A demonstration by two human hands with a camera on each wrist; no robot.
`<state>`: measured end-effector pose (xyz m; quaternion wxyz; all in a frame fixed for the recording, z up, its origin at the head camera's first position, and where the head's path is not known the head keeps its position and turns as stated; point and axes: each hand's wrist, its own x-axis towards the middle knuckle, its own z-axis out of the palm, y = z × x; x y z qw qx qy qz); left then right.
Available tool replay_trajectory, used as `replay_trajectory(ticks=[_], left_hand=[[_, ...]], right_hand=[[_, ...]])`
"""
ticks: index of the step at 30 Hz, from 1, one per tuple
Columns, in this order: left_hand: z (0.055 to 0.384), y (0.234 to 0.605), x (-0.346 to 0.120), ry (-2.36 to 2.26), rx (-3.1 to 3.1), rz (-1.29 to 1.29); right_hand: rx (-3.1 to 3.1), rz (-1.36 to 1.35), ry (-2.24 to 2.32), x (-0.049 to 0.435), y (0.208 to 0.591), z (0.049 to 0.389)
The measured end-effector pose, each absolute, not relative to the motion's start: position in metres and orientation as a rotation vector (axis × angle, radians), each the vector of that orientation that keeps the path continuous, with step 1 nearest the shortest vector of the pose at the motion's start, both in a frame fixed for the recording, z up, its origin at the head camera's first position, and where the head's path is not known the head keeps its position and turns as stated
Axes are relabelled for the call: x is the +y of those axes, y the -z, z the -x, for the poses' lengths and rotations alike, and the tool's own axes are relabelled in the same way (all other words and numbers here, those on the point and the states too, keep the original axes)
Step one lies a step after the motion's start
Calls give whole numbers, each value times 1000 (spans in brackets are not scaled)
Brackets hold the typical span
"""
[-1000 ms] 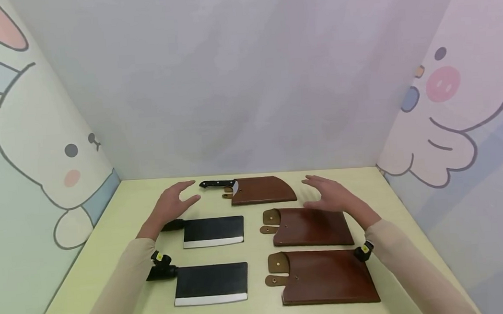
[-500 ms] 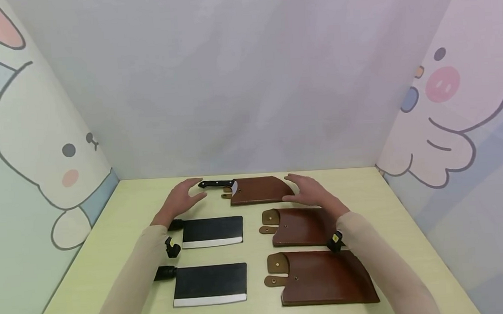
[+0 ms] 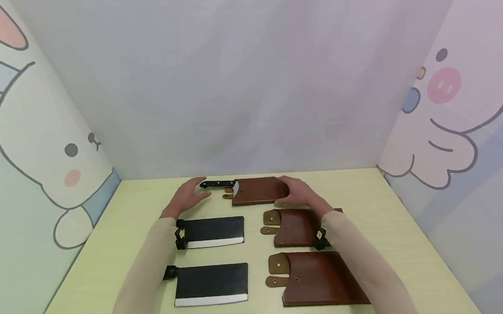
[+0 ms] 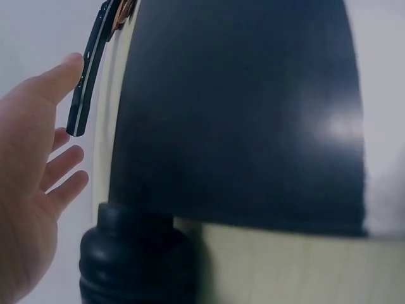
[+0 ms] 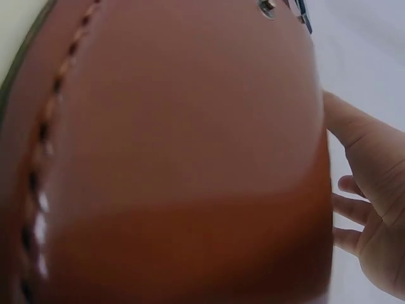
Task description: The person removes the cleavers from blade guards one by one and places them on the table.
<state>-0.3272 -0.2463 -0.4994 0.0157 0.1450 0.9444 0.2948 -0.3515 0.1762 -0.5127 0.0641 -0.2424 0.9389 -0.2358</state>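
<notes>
At the back of the table lies a knife with a black riveted handle (image 3: pixel 218 184), its blade mostly inside a brown leather sheath (image 3: pixel 260 190). My left hand (image 3: pixel 187 198) is at the butt of that handle, fingers spread and thumb apart from them. At the sheath's rounded right end is my right hand (image 3: pixel 299 192), thumb and fingers parted on either side of it. Under my left wrist lies a black cleaver (image 3: pixel 214 230) with a pale edge; its handle (image 4: pixel 139 259) shows in the left wrist view. A dark red-brown sheath (image 3: pixel 301 226) lies beneath my right wrist.
Nearer the front, a second black cleaver (image 3: pixel 211 282) lies on the left of the pale yellow table (image 3: pixel 89 263). A second dark sheath (image 3: pixel 319 277), with its strap (image 3: pixel 277 281) unfastened, lies right of it. A grey curtain (image 3: pixel 247 80) stands behind the table.
Both hands have moved inward towards the sheathed knife at the back, the left one rightward and the right one leftward. The knives and sheaths lie where they were.
</notes>
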Motion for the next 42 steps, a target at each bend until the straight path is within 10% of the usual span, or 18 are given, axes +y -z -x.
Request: replay_trajectory(ticks=[42], left_hand=[[335,504,-238,-917,3016,-527]], right_hand=[[2922,769,642,165,503,345]])
